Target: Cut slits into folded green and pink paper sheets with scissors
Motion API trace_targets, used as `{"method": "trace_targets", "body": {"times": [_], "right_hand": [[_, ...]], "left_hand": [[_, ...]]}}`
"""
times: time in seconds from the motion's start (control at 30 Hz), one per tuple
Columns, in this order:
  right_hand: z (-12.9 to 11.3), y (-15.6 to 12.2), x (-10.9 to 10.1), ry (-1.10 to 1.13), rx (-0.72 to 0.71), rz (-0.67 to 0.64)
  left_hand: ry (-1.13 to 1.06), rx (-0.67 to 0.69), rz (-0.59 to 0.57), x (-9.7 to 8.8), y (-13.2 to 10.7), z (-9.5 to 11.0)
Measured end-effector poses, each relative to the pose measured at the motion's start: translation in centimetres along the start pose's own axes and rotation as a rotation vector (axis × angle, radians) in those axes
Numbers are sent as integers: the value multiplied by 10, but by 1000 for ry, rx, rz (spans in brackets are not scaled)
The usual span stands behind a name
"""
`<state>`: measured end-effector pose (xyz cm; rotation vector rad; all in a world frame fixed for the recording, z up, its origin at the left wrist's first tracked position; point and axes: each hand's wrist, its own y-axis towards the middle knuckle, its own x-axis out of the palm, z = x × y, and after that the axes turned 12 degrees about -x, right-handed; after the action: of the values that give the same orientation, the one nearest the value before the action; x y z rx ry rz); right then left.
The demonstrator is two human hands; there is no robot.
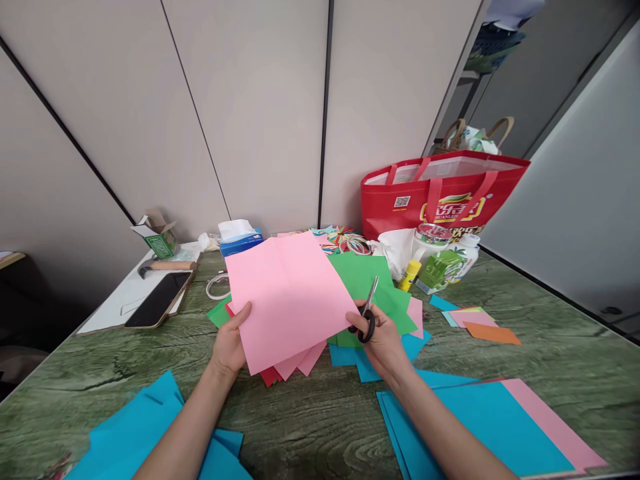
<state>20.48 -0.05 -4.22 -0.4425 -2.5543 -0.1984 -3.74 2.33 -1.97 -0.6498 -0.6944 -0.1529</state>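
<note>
My left hand (231,341) grips the lower left edge of a pink paper sheet (285,293), lifting it tilted above the table. My right hand (381,339) is closed round the black handles of a pair of scissors (369,313), whose blades point up and away at the sheet's right edge. Under the pink sheet lie green paper (380,293), more pink and red sheets and blue paper (350,357).
Blue sheets (150,427) lie at the near left; blue and pink sheets (500,427) at the near right. A red bag (440,193), jars, a glue stick (410,275), a tissue box (240,240), tape rolls, a phone (157,300) and a knife stand along the far side of the green table (320,413).
</note>
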Motion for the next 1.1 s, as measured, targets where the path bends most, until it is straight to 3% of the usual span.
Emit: {"method": "trace_targets", "body": {"times": [0.3, 0.5, 0.73, 0.97, 1.1], "right_hand": [[22, 0, 7, -47, -108, 124], [20, 23, -1, -170, -73, -17], [-3, 55, -1, -305, -157, -169], [-1, 53, -2, -444, -371, -92], [0, 58, -7, -491, -387, -114]], "left_hand": [[172, 116, -71, 9, 2, -17], [275, 145, -12, 11, 8, -15], [368, 37, -12, 12, 2, -13], [367, 68, 59, 13, 10, -16], [353, 91, 91, 14, 12, -17]]}}
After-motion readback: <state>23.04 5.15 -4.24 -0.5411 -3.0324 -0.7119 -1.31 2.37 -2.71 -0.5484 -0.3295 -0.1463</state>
